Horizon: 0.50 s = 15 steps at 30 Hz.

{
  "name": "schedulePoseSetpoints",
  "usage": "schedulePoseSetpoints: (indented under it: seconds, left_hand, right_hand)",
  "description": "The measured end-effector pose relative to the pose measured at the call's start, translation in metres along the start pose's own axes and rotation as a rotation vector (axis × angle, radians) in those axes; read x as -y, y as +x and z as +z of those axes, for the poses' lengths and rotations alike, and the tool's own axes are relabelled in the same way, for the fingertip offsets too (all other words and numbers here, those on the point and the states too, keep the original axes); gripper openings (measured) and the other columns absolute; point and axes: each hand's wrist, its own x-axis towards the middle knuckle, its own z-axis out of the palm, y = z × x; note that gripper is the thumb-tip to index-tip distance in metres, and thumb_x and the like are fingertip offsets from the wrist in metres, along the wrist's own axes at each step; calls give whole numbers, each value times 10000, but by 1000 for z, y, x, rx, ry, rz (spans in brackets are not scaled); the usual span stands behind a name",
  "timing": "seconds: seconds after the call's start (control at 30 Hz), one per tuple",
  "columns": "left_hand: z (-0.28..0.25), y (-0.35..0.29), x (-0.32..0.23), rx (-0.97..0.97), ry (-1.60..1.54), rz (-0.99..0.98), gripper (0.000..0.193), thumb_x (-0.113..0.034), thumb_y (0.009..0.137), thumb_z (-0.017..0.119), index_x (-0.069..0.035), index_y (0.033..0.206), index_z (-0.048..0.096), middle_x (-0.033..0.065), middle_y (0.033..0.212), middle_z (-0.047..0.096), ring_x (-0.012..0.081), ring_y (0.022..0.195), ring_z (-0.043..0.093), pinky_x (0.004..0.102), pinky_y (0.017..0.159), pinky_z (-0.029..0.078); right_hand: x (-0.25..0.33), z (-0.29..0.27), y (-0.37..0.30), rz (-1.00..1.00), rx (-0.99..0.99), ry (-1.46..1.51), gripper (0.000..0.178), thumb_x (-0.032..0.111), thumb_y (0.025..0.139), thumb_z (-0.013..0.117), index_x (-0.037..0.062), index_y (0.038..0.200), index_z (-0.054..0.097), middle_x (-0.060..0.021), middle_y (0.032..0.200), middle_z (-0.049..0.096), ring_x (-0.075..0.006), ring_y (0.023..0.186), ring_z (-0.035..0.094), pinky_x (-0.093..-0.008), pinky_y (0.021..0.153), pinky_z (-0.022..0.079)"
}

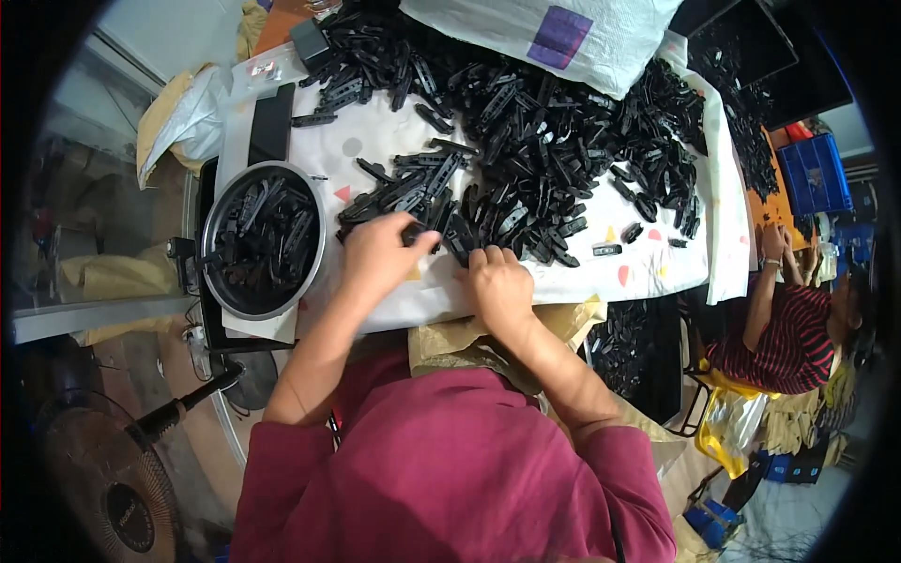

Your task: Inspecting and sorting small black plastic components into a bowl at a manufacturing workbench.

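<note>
A large heap of small, long black plastic parts (526, 122) covers most of the white patterned tablecloth (352, 117). A smaller cluster of the same parts (422, 178) lies just beyond my hands. My left hand (380, 249) is at the near side of this cluster, thumb and fingers closed around a black plastic part (412, 233). To its right, my right hand (497, 281) rests at the heap's near edge. Its fingers are curled downward and their tips are hidden, so whatever they hold cannot be made out.
A round metal-rimmed bowl (211, 235) full of black parts stands at the left. Behind it lies a flat dark slab (271, 127). A white woven sack (488, 19) sits at the far edge. At right, a person (779, 338) works near a blue crate (813, 174). A fan (117, 488) stands lower left.
</note>
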Motion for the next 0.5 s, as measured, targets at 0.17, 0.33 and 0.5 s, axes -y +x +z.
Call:
schedulePoseSetpoints:
  seconds: [0.17,0.33,0.5]
  left_hand:
    - [43,21,9,-152,245,190,268,-339,748,649,-75,790,653,132,785,615,333,723,610,435,640,485]
    - [26,27,-6,-152,255,205,245,-284,731,643,-50,801,636,139,818,606,325,758,605,410,665,480]
    - [-1,13,11,-211,-219,91,130,-139,755,630,-39,834,604,136,802,611,262,709,596,341,615,466]
  right_hand:
    - [2,-8,0,204,-45,245,191,163,668,680,51,798,594,-97,782,613,-277,721,584,-371,625,479]
    - [-13,-22,-1,71,-43,265,140,108,710,657,55,838,634,-107,829,623,-291,740,586,-386,669,477]
    - [-42,-29,-16,411,-141,470,118,104,767,642,33,861,649,-134,783,618,-304,702,603,-374,645,484]
